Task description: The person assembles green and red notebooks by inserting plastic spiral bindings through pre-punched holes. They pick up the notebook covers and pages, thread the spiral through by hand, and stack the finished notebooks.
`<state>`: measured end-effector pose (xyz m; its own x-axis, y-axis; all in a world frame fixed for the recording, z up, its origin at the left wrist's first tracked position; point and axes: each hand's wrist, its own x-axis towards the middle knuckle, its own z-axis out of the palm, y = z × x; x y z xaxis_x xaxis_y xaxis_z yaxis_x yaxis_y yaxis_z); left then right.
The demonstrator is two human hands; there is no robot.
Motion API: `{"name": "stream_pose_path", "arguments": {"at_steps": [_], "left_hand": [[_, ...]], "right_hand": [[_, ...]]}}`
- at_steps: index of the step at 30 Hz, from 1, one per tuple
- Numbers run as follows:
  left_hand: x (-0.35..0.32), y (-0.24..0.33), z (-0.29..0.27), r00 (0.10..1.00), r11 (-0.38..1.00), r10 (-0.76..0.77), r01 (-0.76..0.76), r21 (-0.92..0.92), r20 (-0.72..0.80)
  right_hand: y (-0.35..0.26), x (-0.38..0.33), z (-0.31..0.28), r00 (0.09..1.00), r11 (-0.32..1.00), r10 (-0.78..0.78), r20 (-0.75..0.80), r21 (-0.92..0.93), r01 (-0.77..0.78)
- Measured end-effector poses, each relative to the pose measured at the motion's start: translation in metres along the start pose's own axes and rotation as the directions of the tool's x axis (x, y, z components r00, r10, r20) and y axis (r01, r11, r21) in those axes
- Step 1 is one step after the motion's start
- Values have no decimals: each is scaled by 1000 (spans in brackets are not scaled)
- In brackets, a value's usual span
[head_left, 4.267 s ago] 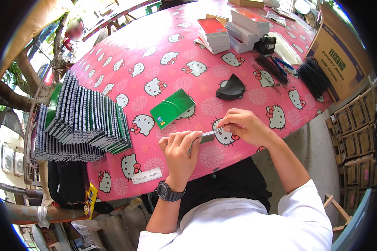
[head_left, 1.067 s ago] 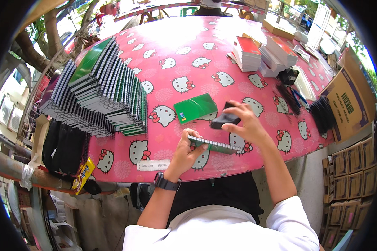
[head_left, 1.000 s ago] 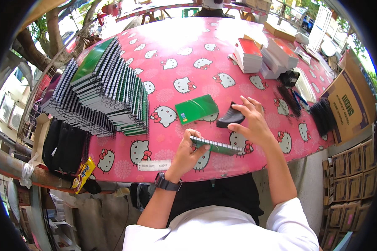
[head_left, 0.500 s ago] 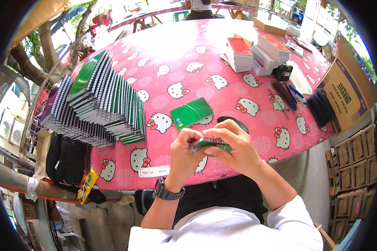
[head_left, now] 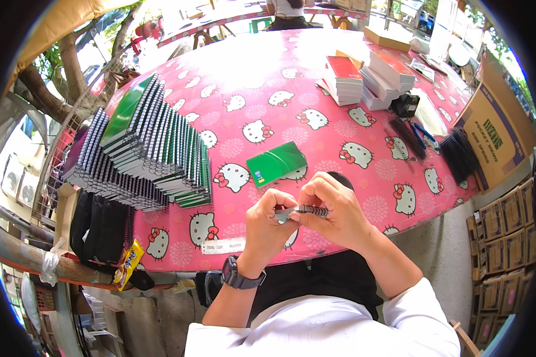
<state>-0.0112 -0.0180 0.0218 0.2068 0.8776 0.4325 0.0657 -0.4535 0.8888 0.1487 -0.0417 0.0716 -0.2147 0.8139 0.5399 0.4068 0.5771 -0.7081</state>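
Observation:
Near the table's front edge, a small spiral notebook [head_left: 313,210] is held edge-up between both hands, its dark coil facing up. My left hand [head_left: 269,221] pinches the end where pale pages show. My right hand [head_left: 332,207] closes its fingers along the coil. Much of the notebook is hidden behind fingers. Just beyond the hands, a green notebook cover or pad [head_left: 277,163] lies flat on the pink table [head_left: 220,143]. A big stack of green spiral notebooks [head_left: 155,143] stands at the left.
Red-topped pads [head_left: 343,80] sit at the back right, close to a black block-shaped object [head_left: 405,105]. Blue-handled pliers [head_left: 424,135] and black spiral coils [head_left: 457,153] lie by a cardboard box [head_left: 494,128]. A yellow packet [head_left: 128,265] is at the left edge. A person [head_left: 287,13] sits far ahead.
Both hands have turned the spiral notebook, so less of its green cover and more of its coil and page edge shows. The view has shifted slightly.

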Motion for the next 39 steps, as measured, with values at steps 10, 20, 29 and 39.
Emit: {"name": "stream_pose_path", "arguments": {"at_steps": [10,20,29,39], "left_hand": [[16,17,-16,997,996,24,-31,89,77],[78,95,-136,778,933,345,-226,279,-525],[132,100,-229,851,227,217,432,873,-478],[101,46,-65,821,484,501,-527,698,273]], "right_hand": [[-3,9,-3,986,979,-167,25,-115,168],[9,23,-31,946,992,-98,-310,-102,69],[90,-22,-42,975,847,142,172,-532,-29],[165,-17,-58,922,656,193,-335,-654,-376]]}}
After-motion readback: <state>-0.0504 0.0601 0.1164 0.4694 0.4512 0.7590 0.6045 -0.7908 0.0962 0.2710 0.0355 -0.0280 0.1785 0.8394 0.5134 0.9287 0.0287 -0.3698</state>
